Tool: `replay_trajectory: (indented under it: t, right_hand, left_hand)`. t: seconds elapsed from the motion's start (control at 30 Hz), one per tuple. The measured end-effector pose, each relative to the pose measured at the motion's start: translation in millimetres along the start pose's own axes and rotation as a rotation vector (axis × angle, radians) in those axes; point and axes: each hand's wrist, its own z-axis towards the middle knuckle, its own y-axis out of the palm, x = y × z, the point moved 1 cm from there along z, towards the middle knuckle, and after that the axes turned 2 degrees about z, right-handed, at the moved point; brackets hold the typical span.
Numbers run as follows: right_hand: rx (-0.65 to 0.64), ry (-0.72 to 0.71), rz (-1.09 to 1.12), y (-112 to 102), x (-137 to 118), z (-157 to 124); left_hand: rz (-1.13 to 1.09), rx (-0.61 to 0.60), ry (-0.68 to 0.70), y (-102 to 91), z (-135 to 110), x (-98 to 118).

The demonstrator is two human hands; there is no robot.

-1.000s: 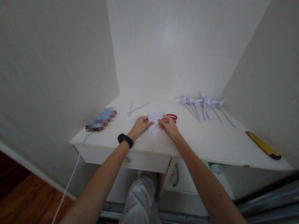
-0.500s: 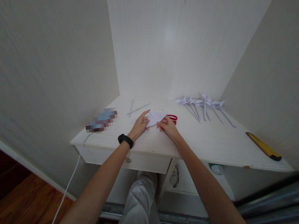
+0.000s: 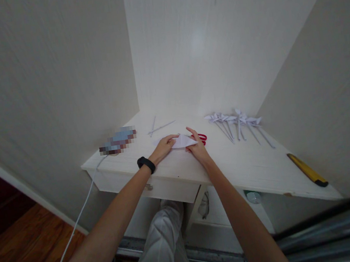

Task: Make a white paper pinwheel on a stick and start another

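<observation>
A folded sheet of white paper (image 3: 182, 142) is between my two hands, just above the desk top. My left hand (image 3: 165, 146) grips its left side, thumb on top. At the right corner, my right hand (image 3: 197, 145) pinches the paper while its index finger sticks up and away. Red-handled scissors (image 3: 202, 138) lie just beyond my right hand, their blades hidden behind the hand and paper. Behind the paper, two thin rolled paper sticks (image 3: 161, 127) lie crossed on the desk.
Several paper pinwheels (image 3: 240, 118) on sticks lie in a row at the back right. A yellow and black box cutter (image 3: 307, 169) rests near the right edge. At the left is a pixelated device (image 3: 118, 140) with a white cable (image 3: 79, 218) running down. The desk (image 3: 241, 165) meets walls behind.
My right index finger has lifted off the paper and now points up. The paper's near edge has shifted and it looks flatter. My left fingers have closed in on it.
</observation>
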Motion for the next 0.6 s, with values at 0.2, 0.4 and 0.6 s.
replay_trajectory:
  t: [0.2,0.4,0.6]
  right_hand:
    - [-0.039,-0.02,-0.024,-0.2,2.3,0.5]
    - [-0.068,-0.025,-0.046,1.5,-6.2,-2.6]
    - [-0.01,0.002,-0.014,1.9,-3.3,0.3]
  left_hand:
    - [0.025,-0.034,-0.022,-0.7,-2.9,4.9]
    - [0.017,-0.018,-0.027,-1.2,-5.4,11.0]
    - [0.01,-0.008,-0.049,-0.5,-3.5,7.4]
